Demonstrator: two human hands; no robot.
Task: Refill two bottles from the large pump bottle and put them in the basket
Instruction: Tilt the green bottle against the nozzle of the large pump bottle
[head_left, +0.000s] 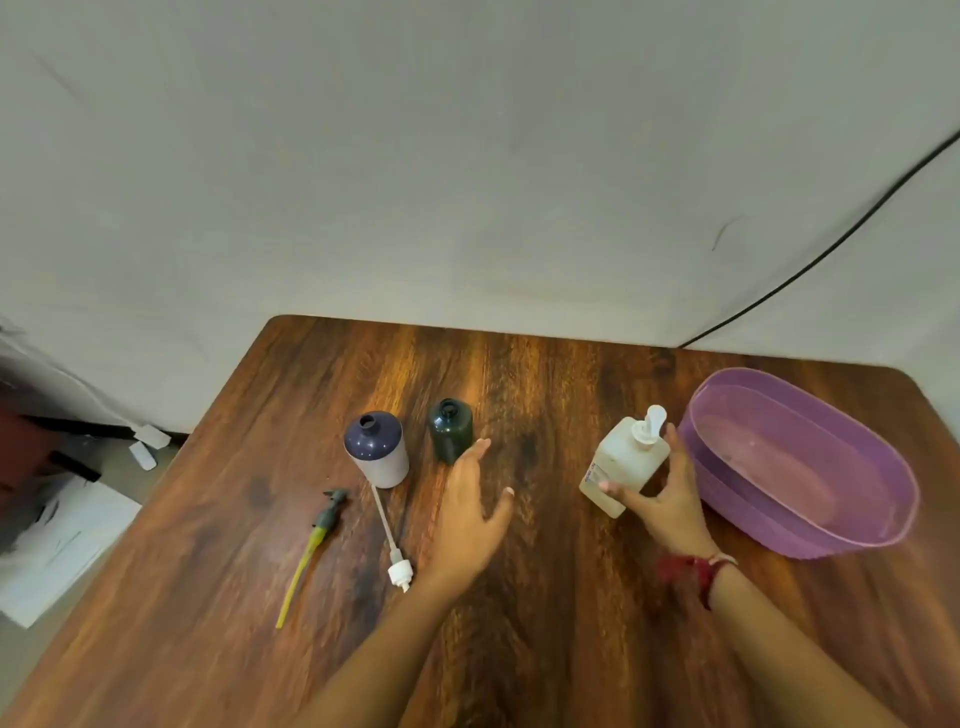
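**Wooden table (571, 597): large pump bottle (626, 457) held, small bottles uncapped**

Right hand (670, 499) curls thumb and fingers round the large pump bottle, which stands upright just left of the purple basket (779, 530). Left hand (470, 514) is spread and holds nothing; its fingertips are just beside the dark green bottle (450, 430), contact unclear. Navy-topped white bottle (376, 449) stands left of that. White pump head (392, 540) and grey pump with yellow tube (311, 551) lie nearer.
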